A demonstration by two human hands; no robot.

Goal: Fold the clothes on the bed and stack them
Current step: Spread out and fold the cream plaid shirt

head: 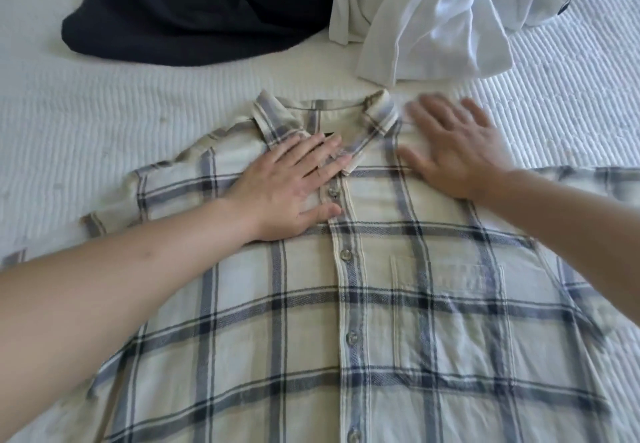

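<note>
Straight, slightly spread fingers of the left hand press flat on the plaid shirt beside its collar and button placket. The right hand, blurred, seems to lie flat with fingers splayed on the opposite shoulder. The shirt lies buttoned, front up, on the white bed, near a dark garment and a white garment.

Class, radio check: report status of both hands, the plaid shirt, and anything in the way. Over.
Left hand open, flat on plaid shirt by the collar. Right hand open, blurred, on its shoulder. Shirt face up, buttoned, unfolded. Dark garment and white garment lie beyond.
</note>
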